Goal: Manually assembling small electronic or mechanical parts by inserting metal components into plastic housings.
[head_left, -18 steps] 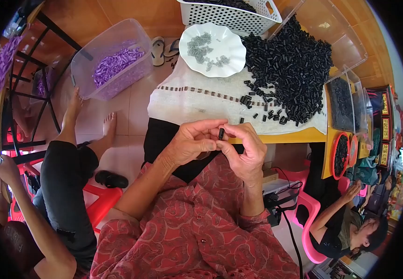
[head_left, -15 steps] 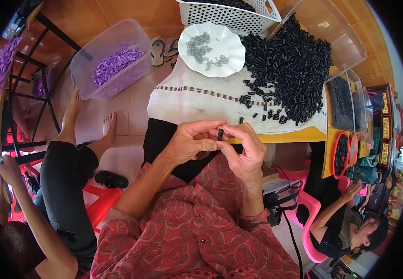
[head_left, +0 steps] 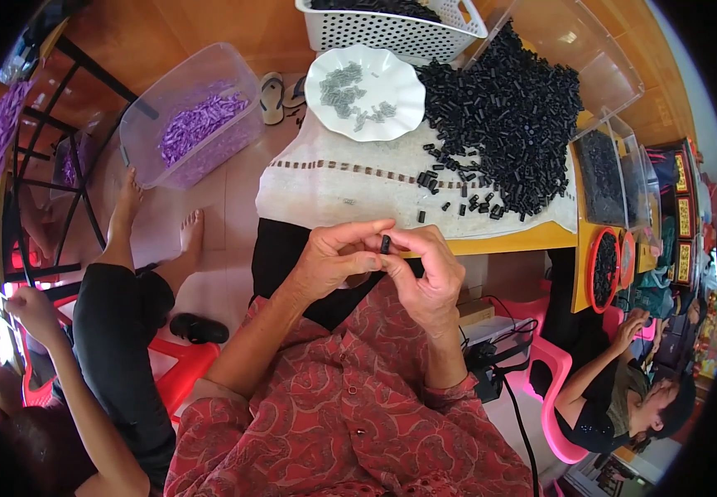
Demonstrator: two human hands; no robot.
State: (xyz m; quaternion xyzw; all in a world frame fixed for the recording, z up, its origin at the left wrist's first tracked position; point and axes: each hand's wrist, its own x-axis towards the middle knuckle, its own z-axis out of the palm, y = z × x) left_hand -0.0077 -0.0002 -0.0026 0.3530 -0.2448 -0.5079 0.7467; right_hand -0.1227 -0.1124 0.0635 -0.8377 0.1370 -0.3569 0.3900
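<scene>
Head view looks down on our two hands, close together above our lap, just short of the tabletop [head_left: 512, 238]. Our right hand [head_left: 429, 277] pinches a small black cylinder [head_left: 386, 244] at its fingertips; our left hand [head_left: 332, 258] curls beside it, and we cannot tell whether its partly hidden fingers grip too.

Before us, a white cloth [head_left: 309, 186] banded with brown squares covers much of the yellow surface. Upon it sit a scalloped white plate [head_left: 400, 79] bearing clear small pieces [head_left: 344, 87] and, to the right, a broad heap of black cylinders [head_left: 516, 124], some scattered toward us. Behind the plate stands a perforated white basket [head_left: 392, 40].

On the tiled floor [head_left: 234, 224] to our left, a clear plastic bin [head_left: 147, 137] contains purple pieces [head_left: 201, 120], with sandals [head_left: 271, 99] beside it. Co-workers sit either side of us, the right-hand one by a pink chair [head_left: 561, 443].
</scene>
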